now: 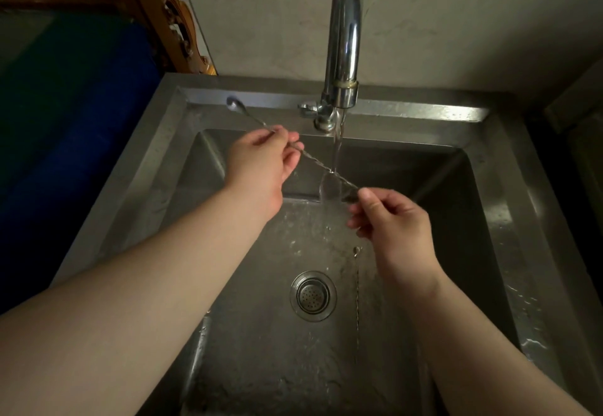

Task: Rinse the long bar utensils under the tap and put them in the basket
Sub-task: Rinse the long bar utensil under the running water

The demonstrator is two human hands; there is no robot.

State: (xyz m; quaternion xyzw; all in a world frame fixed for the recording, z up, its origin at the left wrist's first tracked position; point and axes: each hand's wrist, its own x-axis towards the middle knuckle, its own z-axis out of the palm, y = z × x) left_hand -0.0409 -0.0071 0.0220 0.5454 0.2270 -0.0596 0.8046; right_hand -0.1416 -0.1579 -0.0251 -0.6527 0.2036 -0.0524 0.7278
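A long twisted-stem bar spoon (313, 159) stretches across the steel sink, its small bowl at the far left near the rim. My left hand (261, 167) pinches the stem near the bowl end. My right hand (391, 223) pinches the other end. Water runs from the chrome tap (344, 56) and strikes the stem between my hands. A second long twisted utensil (357, 288) lies on the sink floor, right of the drain. No basket is in view.
The steel sink (509, 207) has wet rims and a round drain strainer (313, 295) in the middle of its floor. A grey wall rises behind the tap. A carved wooden frame (176, 21) and a dark blue surface lie to the left.
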